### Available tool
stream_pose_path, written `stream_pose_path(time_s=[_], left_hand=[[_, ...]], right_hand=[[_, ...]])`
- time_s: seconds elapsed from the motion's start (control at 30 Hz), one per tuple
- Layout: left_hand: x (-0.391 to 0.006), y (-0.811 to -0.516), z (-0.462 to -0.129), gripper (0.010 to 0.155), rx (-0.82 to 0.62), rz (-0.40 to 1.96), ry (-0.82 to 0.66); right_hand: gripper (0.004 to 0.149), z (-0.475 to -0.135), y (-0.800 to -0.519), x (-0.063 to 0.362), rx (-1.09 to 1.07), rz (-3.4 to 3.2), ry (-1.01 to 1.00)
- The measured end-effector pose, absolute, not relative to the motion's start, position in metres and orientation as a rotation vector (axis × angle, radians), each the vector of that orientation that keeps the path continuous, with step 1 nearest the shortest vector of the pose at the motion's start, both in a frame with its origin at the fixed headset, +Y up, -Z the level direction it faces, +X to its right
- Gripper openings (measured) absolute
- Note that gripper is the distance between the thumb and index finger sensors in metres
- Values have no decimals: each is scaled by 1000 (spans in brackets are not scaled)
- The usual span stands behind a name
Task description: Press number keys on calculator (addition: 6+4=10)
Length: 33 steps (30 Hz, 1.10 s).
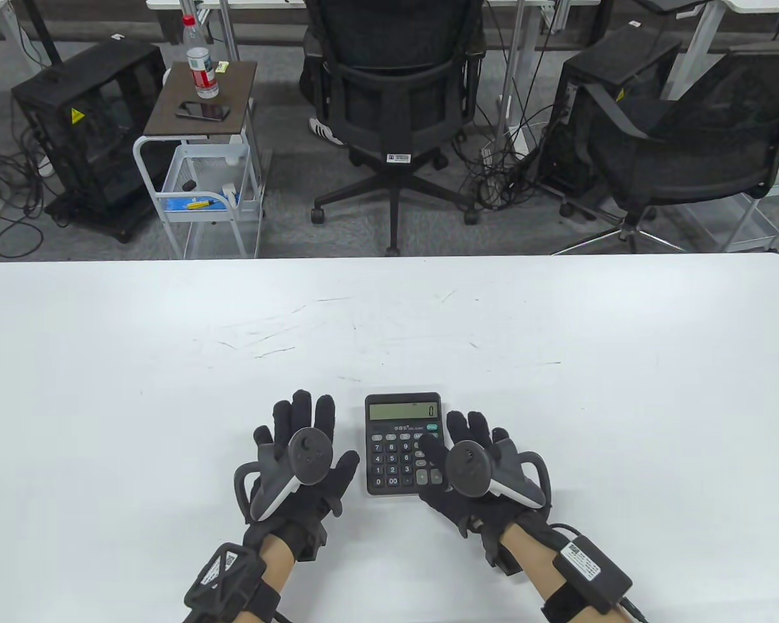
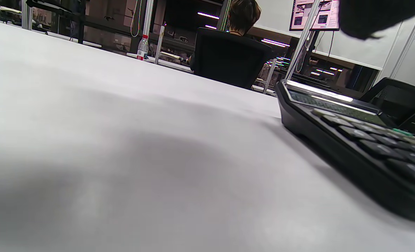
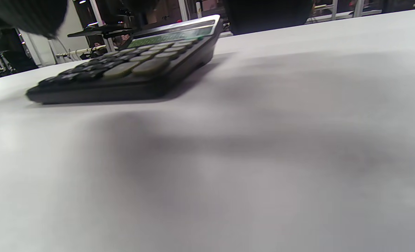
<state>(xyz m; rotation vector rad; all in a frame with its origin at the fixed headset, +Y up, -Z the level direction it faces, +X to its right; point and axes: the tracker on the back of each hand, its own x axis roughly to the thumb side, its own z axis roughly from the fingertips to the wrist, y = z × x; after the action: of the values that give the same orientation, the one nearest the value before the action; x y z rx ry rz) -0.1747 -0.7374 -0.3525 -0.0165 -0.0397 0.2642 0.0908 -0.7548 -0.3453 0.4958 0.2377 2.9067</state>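
Note:
A black calculator (image 1: 402,444) lies flat on the white table (image 1: 169,363) near the front edge; its display reads 0. My left hand (image 1: 321,428) lies open with fingers spread on the table just left of the calculator, not touching it. My right hand (image 1: 451,431) is open at the calculator's right edge; its thumb (image 1: 428,449) reaches over the right-hand key columns, and I cannot tell if it touches a key. The calculator also shows in the left wrist view (image 2: 351,140) and in the right wrist view (image 3: 130,73), where only dark finger edges hang at the top.
Beyond the table's far edge stand two black office chairs (image 1: 396,97), a small cart (image 1: 201,149) with a water bottle and a phone, and a black computer case (image 1: 94,123). The tabletop has faint scratches.

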Motion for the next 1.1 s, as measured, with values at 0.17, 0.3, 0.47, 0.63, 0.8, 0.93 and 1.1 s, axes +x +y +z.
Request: stream_pose_path(time_s=[0.17, 0.3, 0.47, 0.63, 0.8, 0.93, 1.1], left_hand=[[-177, -739, -353, 87, -32, 260, -27], [-178, -738, -353, 86, -29, 262, -23], [-177, -738, -353, 86, -32, 257, -23], [-177, -738, -353, 86, -37, 256, -24], [-178, -738, -353, 86, -35, 254, -24], [-177, -738, -353, 86, -34, 253, -24], [-176, -739, -354, 86, -34, 248, -31]], right_hand=[[77, -346, -763, 76, 535, 2922, 327], [77, -347, -767, 74, 531, 2919, 347], [78, -348, -771, 70, 535, 2941, 370], [78, -349, -771, 69, 537, 2929, 361], [81, -349, -769, 74, 552, 2905, 316], [78, -347, -762, 82, 529, 2873, 325], [74, -342, -758, 91, 540, 2848, 386]])
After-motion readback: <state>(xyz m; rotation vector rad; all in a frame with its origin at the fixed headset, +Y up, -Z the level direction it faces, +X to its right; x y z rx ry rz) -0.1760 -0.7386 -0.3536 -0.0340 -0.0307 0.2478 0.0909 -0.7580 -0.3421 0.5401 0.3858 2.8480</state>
